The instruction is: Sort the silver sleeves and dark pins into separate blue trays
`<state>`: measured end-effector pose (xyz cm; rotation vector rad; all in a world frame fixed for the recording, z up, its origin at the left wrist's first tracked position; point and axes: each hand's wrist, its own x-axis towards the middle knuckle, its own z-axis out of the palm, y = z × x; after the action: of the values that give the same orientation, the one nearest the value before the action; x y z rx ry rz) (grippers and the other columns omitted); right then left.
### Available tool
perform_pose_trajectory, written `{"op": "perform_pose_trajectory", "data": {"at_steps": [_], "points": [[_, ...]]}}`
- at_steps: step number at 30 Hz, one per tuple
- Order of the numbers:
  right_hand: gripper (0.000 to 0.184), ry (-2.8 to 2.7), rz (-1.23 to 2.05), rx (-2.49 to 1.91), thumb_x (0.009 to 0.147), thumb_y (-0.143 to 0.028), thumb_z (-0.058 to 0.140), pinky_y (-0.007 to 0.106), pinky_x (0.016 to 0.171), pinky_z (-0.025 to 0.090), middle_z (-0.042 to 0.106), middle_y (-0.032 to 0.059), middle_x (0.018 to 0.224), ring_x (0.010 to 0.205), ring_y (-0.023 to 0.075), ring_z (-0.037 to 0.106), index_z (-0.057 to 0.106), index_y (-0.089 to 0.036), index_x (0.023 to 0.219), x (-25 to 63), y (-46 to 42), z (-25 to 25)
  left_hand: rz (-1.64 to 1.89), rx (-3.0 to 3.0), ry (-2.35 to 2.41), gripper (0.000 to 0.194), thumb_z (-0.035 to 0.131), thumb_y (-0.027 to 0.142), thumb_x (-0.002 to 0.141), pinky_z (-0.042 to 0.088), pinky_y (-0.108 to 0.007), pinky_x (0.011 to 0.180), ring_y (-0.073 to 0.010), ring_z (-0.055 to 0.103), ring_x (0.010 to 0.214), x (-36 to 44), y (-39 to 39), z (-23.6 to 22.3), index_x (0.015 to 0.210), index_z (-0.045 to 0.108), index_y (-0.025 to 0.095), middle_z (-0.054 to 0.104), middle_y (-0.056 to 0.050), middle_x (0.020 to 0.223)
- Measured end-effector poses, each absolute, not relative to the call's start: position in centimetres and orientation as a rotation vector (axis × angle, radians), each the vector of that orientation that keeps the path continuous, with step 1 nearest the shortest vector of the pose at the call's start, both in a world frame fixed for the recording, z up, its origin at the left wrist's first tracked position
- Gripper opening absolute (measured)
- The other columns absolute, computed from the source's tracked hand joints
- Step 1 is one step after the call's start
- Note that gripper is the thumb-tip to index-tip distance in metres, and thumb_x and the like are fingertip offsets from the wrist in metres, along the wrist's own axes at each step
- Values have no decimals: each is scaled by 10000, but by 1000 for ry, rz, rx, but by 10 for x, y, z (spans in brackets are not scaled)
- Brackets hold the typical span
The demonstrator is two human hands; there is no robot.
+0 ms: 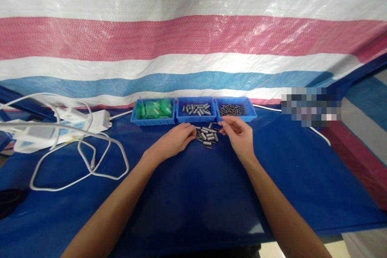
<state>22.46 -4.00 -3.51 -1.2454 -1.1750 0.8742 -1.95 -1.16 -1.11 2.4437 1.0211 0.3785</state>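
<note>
A small pile of short silver metal cylinders (207, 136) mixed with thin screw-like pins (207, 146) lies on the blue table cover. My left hand (176, 140) rests at the pile's left edge, its fingers curled together; whatever they hold is hidden. On the pile's other side is my right hand (238, 134), thumb and fingertips drawn close in a pinch, with anything between them too small to name. Behind the pile stand three blue bins: the middle bin (196, 119) holds more cylinders, the right bin (252, 117) thin pins, and the left bin (152, 121) green plastic bags.
White power strips (90, 123) and a looped white cable (81, 185) lie on the left of the table. A striped plastic sheet (193, 36) hangs right behind the bins. Another white cable (267, 108) runs along the back right, near a blurred patch.
</note>
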Motion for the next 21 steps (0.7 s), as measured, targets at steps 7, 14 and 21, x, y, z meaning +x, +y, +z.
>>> {"op": "perform_pose_trajectory", "data": {"at_steps": [7, 14, 21], "points": [[298, -1407, 1123, -1191, 841, -423, 812, 346, 726, 631, 791, 55, 884, 769, 212, 749, 788, -222, 1060, 218, -47, -33, 816, 2174, 990, 55, 682, 174, 933, 528, -240, 760, -143, 696, 780, -10, -16, -3, 971, 649, 198, 727, 13, 857], [328, -1283, 1348, -1081, 746, -459, 897, 351, 771, 647, 821, 58, 906, 801, 209, 771, 822, -205, 940, 214, -47, -30, 935, 2151, 978, 80, 723, 201, 906, 558, -238, 748, -142, 720, 762, -3, -22, -2, 950, 656, 201, 746, 14, 855], [326, -1232, 1392, -1075, 704, -451, 924, 380, 805, 652, 823, 52, 892, 789, 209, 775, 833, -212, 907, 212, -48, -28, 887, 2206, 988, 84, 732, 210, 913, 539, -235, 745, -141, 708, 770, -3, -21, -7, 960, 663, 198, 733, 13, 851]]}}
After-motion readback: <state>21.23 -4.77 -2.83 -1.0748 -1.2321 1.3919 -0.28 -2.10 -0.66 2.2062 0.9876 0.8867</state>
